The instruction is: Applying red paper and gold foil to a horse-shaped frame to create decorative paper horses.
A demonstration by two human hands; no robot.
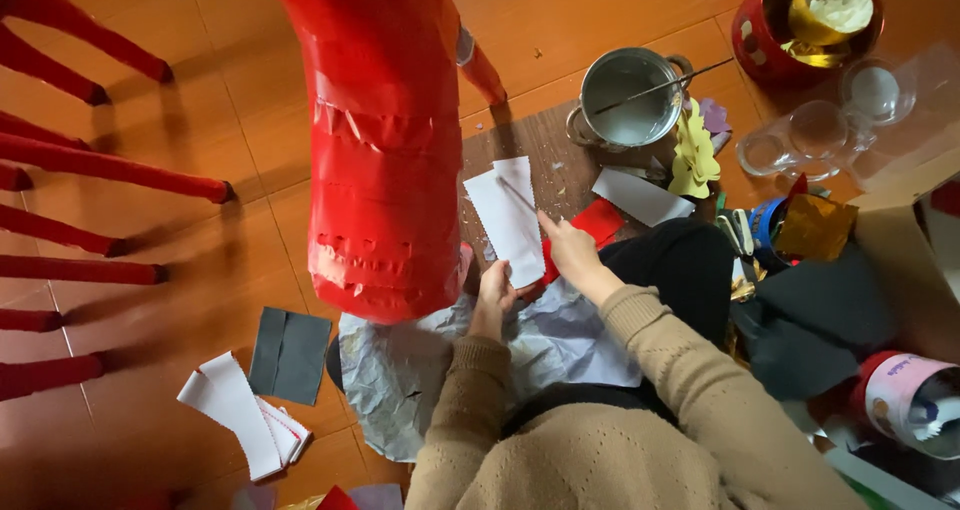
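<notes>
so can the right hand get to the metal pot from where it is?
Probably yes. The right hand rests on the white paper strip, and the metal pot sits beyond it on the floor. Only flat paper scraps lie between; nothing upright blocks the way.

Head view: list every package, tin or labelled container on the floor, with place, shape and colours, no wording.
Red round tin: top right, open, holding a gold roll.
Cardboard box: right edge, tan, open flap.
Labelled round container: lower right, lying on its side, red rim, pale pink wrap.
No screens or signs.
</notes>
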